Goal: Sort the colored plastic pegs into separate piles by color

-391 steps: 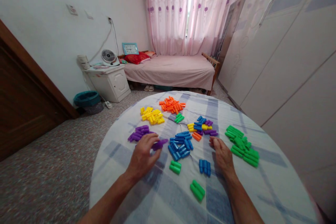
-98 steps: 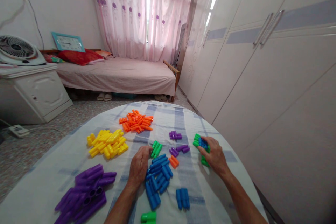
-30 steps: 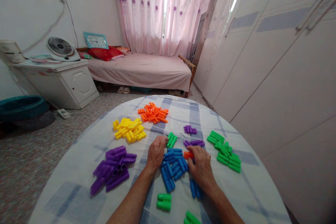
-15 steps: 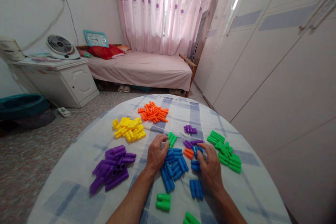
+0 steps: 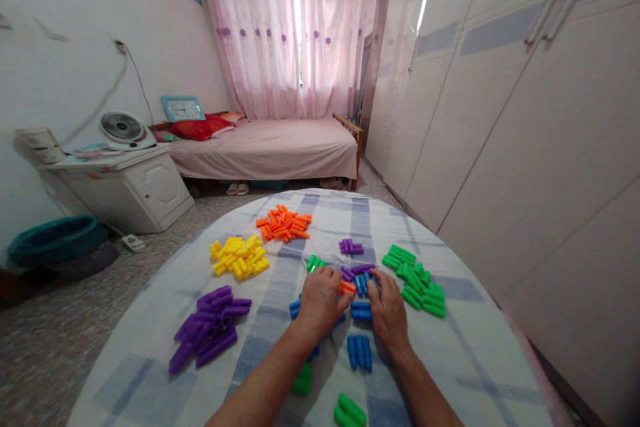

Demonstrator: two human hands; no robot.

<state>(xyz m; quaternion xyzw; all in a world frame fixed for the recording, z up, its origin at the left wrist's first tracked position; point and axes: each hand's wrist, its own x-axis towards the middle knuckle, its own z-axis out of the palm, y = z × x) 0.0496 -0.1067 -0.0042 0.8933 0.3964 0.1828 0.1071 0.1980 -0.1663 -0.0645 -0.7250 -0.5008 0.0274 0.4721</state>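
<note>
Beyond the round table, a pink-covered bed (image 5: 270,147) stood below pale curtains (image 5: 250,67); a checked cloth (image 5: 480,333) covered the tabletop. Leftmost lay a purple pile (image 5: 210,323), then a yellow pile (image 5: 240,257) and an orange pile (image 5: 283,224), each a single colour, probably set apart so they would not mix. Blue pieces (image 5: 295,307) peeped out around the left hand (image 5: 320,300), which hid most of them, while its forearm covered part of a green block (image 5: 303,380). That hand was loosely bent, fingers near an orange pair (image 5: 347,288); whether it gripped anything could not be told. Another green block (image 5: 350,411) met the bottom edge. Thumb and forefinger of the right hand (image 5: 390,307) curved, slightly parted, beside a small blue group (image 5: 361,285), perhaps to straighten it; contact was unclear. Nearer lay a blue trio (image 5: 359,352), lined up side by side. Furthest right, a green pile (image 5: 417,283) sat outside that hand, presumably leaving the middle free.
</note>
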